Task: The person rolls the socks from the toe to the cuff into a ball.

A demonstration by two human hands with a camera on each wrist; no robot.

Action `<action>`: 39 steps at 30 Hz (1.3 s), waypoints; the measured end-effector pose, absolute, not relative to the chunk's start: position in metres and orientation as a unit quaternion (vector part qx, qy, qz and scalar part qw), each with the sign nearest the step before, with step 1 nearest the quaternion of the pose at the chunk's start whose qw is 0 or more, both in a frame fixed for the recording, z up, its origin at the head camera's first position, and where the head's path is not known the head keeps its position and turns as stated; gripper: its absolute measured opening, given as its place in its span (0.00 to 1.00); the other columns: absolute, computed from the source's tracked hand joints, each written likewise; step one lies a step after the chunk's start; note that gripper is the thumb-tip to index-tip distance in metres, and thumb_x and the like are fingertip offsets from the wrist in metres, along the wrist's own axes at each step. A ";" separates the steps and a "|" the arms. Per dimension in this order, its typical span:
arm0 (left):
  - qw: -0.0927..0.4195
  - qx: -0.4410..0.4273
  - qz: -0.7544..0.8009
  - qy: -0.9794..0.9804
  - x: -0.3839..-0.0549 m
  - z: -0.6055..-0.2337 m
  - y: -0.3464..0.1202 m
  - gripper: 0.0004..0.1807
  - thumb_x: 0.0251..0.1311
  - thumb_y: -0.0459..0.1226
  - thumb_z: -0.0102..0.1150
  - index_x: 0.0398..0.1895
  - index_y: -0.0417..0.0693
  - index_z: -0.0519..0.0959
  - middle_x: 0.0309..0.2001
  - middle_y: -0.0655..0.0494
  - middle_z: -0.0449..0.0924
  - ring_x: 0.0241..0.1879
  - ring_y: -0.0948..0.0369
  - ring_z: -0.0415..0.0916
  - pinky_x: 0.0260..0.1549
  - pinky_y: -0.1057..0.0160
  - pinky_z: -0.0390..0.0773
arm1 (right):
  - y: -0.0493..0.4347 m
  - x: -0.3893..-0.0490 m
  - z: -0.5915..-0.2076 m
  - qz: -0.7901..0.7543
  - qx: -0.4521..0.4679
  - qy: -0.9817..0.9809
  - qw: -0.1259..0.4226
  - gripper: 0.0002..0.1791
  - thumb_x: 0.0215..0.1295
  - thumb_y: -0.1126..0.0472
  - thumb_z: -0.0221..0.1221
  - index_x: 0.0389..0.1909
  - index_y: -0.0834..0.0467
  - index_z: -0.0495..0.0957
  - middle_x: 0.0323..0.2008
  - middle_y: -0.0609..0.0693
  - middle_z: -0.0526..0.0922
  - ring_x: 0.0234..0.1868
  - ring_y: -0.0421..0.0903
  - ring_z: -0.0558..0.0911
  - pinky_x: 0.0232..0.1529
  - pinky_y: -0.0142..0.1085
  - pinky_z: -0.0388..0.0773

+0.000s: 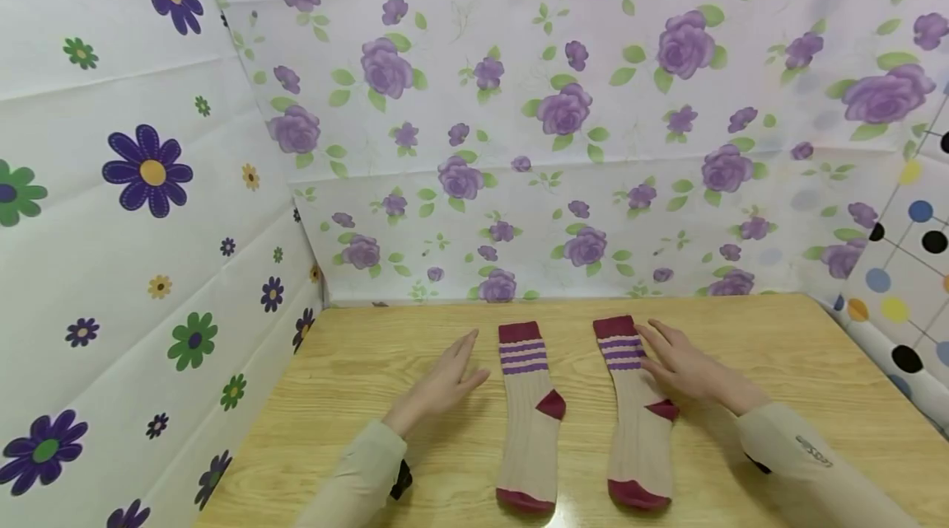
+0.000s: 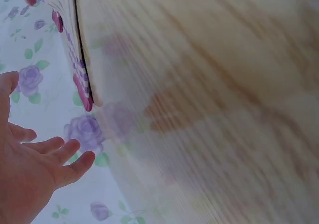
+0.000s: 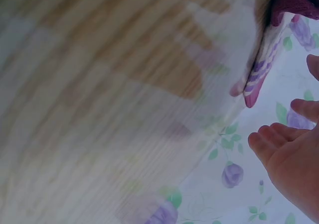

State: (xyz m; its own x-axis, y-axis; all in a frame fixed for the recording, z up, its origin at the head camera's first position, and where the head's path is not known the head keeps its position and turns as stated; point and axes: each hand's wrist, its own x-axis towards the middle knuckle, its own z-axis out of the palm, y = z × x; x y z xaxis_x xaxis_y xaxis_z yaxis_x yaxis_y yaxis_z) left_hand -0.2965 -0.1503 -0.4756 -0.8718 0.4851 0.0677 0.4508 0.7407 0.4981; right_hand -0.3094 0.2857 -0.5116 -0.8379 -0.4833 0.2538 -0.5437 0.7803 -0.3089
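Note:
Two beige socks with maroon cuffs, heels and toes and purple stripes lie flat side by side on the wooden table (image 1: 356,363). My left hand (image 1: 439,380), fingers extended, hovers left of the left sock (image 1: 528,429) without touching it. By the striped upper part of the right sock (image 1: 636,437) is my right hand (image 1: 685,365), its fingers spread and overlapping the sock's edge in the head view; whether they touch it I cannot tell. In the wrist views, the left hand (image 2: 35,169) and right hand (image 3: 294,149) hold nothing.
A white cloth with purple roses (image 1: 460,178) hangs behind the table. To the left hangs a daisy-patterned cloth (image 1: 111,264), and at the far right a dotted cloth (image 1: 900,264). The table's back edge runs just beyond the sock cuffs.

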 end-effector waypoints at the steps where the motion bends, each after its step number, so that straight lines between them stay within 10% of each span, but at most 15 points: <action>1: 0.034 0.250 0.261 0.932 -0.296 -0.476 -0.149 0.43 0.70 0.58 0.40 0.77 0.46 0.39 0.77 0.41 0.43 0.75 0.44 0.45 0.71 0.45 0.52 | 0.285 -0.309 -0.511 0.191 0.272 -0.940 0.078 0.33 0.71 0.56 0.54 0.70 0.69 0.56 0.67 0.76 0.55 0.66 0.73 0.59 0.61 0.67 0.61; 39: 0.097 0.299 0.462 0.829 -0.293 -0.474 -0.094 0.26 0.74 0.39 0.44 0.71 0.39 0.62 0.62 0.36 0.71 0.57 0.46 0.74 0.52 0.54 0.78 | 0.263 -0.316 -0.499 0.247 0.237 -0.938 0.058 0.22 0.71 0.64 0.52 0.62 0.70 0.68 0.58 0.70 0.73 0.59 0.68 0.73 0.57 0.60 0.70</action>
